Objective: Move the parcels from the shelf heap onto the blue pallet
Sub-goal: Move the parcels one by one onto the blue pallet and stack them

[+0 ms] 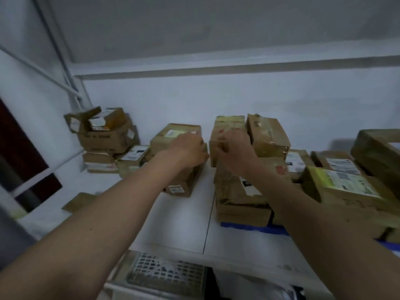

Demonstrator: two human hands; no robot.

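The white shelf (184,215) carried everything: along its right edge stood a tall stack of brown parcels (240,191) on the blue pallet (255,228), of which only a thin blue strip showed beneath the cardboard. Toward the back left corner lay the remaining heap (106,139), well apart from the pallet, with a lower pile (179,161) near the middle. The left hand (188,151) rested on the top of that middle pile, fingers curled over its far side, though whether they actually gripped a box could not be told. The right hand (234,150) lay against the top parcel (227,137) of the pallet stack, fingers bent (seemingly steadying or squaring it), its hold likewise unclear. To do this step well, I judged the stack should be kept square and pressed level before anything more went on, since it already stood high. Fingertips of both hands were hidden behind the boxes, and motion blur smeared every label.
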